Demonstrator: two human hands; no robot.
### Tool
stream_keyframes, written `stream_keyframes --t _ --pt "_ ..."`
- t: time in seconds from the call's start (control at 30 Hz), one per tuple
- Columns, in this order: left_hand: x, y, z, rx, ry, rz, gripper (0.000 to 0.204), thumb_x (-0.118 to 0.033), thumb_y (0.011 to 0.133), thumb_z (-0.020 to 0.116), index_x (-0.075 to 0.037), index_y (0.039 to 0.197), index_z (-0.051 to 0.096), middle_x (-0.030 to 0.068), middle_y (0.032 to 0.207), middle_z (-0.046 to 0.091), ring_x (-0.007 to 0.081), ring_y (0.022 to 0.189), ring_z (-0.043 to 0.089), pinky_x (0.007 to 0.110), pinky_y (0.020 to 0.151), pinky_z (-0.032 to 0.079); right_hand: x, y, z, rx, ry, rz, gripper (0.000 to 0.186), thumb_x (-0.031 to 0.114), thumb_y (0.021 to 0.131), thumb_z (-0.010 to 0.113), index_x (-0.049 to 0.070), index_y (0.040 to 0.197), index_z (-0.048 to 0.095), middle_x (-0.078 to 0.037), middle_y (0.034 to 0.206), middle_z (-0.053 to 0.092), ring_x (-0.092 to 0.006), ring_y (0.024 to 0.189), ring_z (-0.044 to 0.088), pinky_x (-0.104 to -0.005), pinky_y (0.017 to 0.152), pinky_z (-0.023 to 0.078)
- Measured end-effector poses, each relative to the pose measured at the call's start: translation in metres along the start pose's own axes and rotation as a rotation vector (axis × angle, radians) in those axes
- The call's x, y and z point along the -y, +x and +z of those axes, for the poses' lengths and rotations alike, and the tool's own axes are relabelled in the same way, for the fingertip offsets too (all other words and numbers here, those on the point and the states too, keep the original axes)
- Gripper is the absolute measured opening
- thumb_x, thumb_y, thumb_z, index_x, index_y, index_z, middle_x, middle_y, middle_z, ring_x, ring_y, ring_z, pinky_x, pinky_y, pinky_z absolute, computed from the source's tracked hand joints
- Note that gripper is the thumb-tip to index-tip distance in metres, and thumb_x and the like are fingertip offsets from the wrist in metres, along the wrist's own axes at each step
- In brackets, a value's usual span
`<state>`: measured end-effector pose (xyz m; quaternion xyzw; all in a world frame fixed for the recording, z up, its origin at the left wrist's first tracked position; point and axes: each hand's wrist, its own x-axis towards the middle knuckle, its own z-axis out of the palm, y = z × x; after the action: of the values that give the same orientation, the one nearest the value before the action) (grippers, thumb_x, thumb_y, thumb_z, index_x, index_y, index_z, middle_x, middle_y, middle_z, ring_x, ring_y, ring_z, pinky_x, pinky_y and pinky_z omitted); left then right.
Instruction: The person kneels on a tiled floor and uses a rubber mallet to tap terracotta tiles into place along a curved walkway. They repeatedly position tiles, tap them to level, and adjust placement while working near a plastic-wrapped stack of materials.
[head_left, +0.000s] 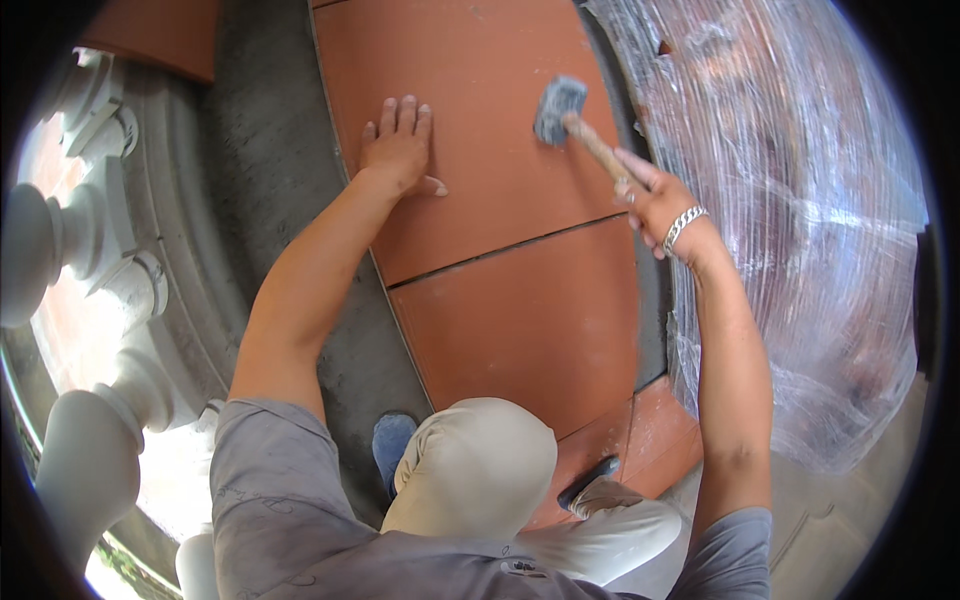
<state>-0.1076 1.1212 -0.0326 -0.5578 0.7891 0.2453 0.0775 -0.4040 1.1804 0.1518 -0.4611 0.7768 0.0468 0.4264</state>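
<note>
My left hand (400,150) lies on a large terracotta tile (480,70) near its left edge, fingers stretched out and slightly apart. My right hand (650,210), with a chain bracelet at the wrist, grips the wooden handle of a mallet (560,108). The grey mallet head hangs over the right part of that tile, slightly blurred; I cannot tell if it touches. A dark joint separates this tile from a second terracotta tile (515,340) nearer my knee. Grey mortar or screed (280,180) runs along the tiles' left side.
At left stand grey balusters (90,450) on a curved ledge. A plastic-wrapped bulky stack (790,290) borders the right side. Another terracotta tile (160,35) lies at upper left. My bent knee and feet rest at the bottom, with more tiles (660,440) beside them.
</note>
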Motion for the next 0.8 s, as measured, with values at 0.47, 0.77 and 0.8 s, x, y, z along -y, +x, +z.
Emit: stream_keyframes --t 0.47,0.77,0.8 --pt "-0.008 0.001 -0.011 0.068 0.083 -0.006 0.125 -0.051 0.064 0.087 -0.008 0.157 0.014 0.0146 0.165 0.009 0.0364 0.152 0.006 0.056 0.118 0.024 -0.009 0.003 -0.032 -0.217 0.079 0.022 0.056 0.027 0.100 0.050 0.028 0.154 0.033 -0.003 0.069 0.055 -0.0115 0.047 0.047 -0.0306 0.042 0.044" --pt "-0.007 0.001 -0.011 0.070 0.116 -0.004 0.129 -0.052 0.062 0.087 -0.009 0.157 0.012 0.0145 0.164 0.010 0.0371 0.151 0.009 0.056 0.117 0.026 0.001 -0.009 -0.007 -0.075 -0.164 0.231 0.060 0.024 0.099 0.053 0.027 0.155 0.031 -0.012 0.085 0.068 -0.0168 0.057 0.058 -0.0350 0.051 0.051" --pt "-0.007 0.002 -0.011 0.062 0.117 -0.006 0.129 -0.053 0.062 0.087 -0.009 0.157 0.013 0.0146 0.164 0.010 0.0371 0.151 0.009 0.056 0.117 0.026 0.002 -0.008 -0.010 -0.155 -0.183 0.210 0.059 0.024 0.099 0.053 0.027 0.154 0.032 -0.013 0.088 0.070 -0.0167 0.057 0.059 -0.0344 0.050 0.051"
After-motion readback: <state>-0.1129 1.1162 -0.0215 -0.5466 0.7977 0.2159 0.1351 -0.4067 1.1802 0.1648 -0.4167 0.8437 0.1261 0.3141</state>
